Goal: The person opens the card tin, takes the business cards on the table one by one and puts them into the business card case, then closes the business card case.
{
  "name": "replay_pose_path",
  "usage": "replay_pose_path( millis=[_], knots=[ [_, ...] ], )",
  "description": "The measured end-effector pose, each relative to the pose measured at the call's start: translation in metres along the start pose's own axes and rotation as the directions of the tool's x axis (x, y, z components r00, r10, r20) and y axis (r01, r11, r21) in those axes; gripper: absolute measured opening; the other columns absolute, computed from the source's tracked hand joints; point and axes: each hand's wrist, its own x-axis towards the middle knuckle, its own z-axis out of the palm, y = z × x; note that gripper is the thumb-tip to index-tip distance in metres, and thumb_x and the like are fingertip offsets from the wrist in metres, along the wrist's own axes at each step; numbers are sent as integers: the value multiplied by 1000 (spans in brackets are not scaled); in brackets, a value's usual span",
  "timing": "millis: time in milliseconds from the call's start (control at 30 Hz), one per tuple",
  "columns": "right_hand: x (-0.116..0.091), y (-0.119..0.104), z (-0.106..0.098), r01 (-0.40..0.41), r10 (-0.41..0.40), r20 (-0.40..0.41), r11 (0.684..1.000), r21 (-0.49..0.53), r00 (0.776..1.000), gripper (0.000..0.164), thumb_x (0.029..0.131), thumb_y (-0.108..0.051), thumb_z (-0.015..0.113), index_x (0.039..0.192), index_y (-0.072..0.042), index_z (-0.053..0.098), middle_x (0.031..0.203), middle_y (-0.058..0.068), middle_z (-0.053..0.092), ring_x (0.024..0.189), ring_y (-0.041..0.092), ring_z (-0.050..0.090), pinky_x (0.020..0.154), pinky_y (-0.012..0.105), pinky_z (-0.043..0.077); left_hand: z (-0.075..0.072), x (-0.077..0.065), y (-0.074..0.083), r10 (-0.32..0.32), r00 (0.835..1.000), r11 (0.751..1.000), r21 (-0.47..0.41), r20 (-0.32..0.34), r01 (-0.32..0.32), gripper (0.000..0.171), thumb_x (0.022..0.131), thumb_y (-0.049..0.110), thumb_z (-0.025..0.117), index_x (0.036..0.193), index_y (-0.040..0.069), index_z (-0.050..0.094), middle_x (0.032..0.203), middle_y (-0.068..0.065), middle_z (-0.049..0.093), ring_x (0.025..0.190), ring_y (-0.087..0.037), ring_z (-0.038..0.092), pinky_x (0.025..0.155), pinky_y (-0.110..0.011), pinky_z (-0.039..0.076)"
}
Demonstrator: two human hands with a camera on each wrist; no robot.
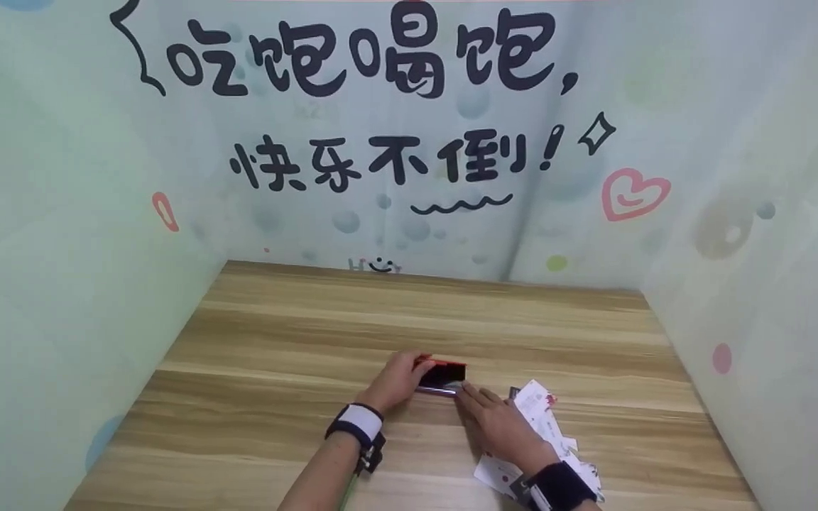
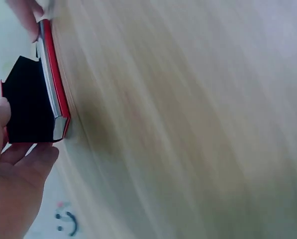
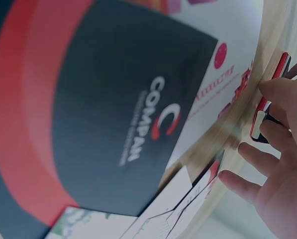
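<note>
A small red-and-black card holder (image 1: 443, 375) with a silvery edge sits on the wooden tabletop, its black flap (image 2: 26, 102) raised. My left hand (image 1: 396, 383) pinches that flap at the left end, thumb on the black face and fingers behind it. From the other end, my right hand (image 1: 501, 426) holds the holder's near corner with thumb and forefinger; its other fingers (image 3: 257, 159) spread apart from the holder. Under and beside the right hand lies a loose spread of printed cards (image 1: 540, 408), including a black-and-red one (image 3: 123, 109) lettered "COMPAN".
The wood-grain table (image 1: 274, 341) is enclosed by pale printed walls (image 1: 409, 234) at the back and on both sides. Dark bands with small cameras (image 1: 370, 454) are strapped round both wrists.
</note>
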Motion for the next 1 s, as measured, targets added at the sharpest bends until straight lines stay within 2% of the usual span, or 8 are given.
replay_pose_path(
  millis=[100, 200, 300, 400, 467, 600, 767, 1000],
  knots=[
    [0, 1, 0, 10, -10, -1, 1000, -4, 1000, 44, 100, -15, 57, 142, -5, 55, 148, 19, 53, 128, 45, 55, 95, 69, 50, 4, 4, -3, -89, 991, 990, -118, -103, 77, 37, 101, 21, 58, 122, -9, 59, 117, -22, 70, 114, -37, 65, 102, -49, 52],
    [0, 0, -1, 17, -17, -1, 1000, -1, 1000, 44, 99, -15, 58, 142, -5, 55, 148, 19, 54, 128, 45, 56, 94, 69, 50, 8, 6, -5, -208, 960, 964, -203, -188, 169, 38, 98, 28, 64, 116, -4, 56, 114, -20, 69, 109, -33, 65, 97, -46, 53],
    [-1, 1, -1, 13, -13, 3, 1000, 7, 1000, 45, 99, -15, 58, 142, -6, 55, 148, 19, 54, 128, 46, 56, 94, 70, 50, 11, 7, -5, -303, 925, 938, -244, -228, 247, 36, 95, 36, 67, 104, 4, 53, 104, -12, 67, 97, -24, 63, 87, -39, 52],
    [-1, 2, 0, 8, -8, 1, 1000, 10, 1000, 45, 98, -15, 58, 142, -6, 55, 148, 18, 53, 128, 45, 56, 93, 70, 50, 14, 9, -5, -336, 910, 924, -272, -242, 269, 34, 94, 39, 67, 98, 8, 56, 98, -8, 65, 90, -19, 60, 82, -33, 50],
    [-2, 3, 0, 4, -4, 1, 1000, 6, 1000, 45, 98, -15, 58, 142, -7, 55, 149, 17, 53, 128, 45, 57, 93, 70, 50, 15, 9, -5, -329, 913, 922, -292, -243, 255, 31, 96, 38, 65, 100, 8, 60, 99, -8, 67, 93, -19, 62, 83, -32, 51],
    [-2, 4, 1, -5, 5, 11, 1000, 4, 1000, 45, 99, -16, 57, 144, -8, 54, 150, 16, 52, 129, 44, 56, 94, 71, 49, 14, 8, -8, -255, 946, 916, -365, -199, 170, 33, 98, 29, 64, 118, 2, 62, 122, -18, 67, 116, -30, 63, 98, -41, 54],
    [-1, 4, -1, -3, 3, 14, 1000, -3, 1000, 45, 101, -17, 55, 144, -8, 53, 151, 16, 52, 129, 44, 56, 94, 71, 49, 9, 5, -12, -129, 991, 899, -426, -40, 100, 58, 92, 8, 71, 141, -6, 46, 147, -33, 45, 142, -46, 41, 120, -53, 35],
    [-1, 3, 2, 6, -6, -9, 1000, -17, 1000, 43, 100, -17, 56, 142, -6, 55, 149, 17, 54, 127, 44, 57, 92, 69, 51, 5, 5, -24, -31, 990, 916, -393, 135, 82, 101, 73, -4, 83, 156, -2, 24, 161, -32, 22, 150, -46, 25, 124, -52, 25]
  ],
)
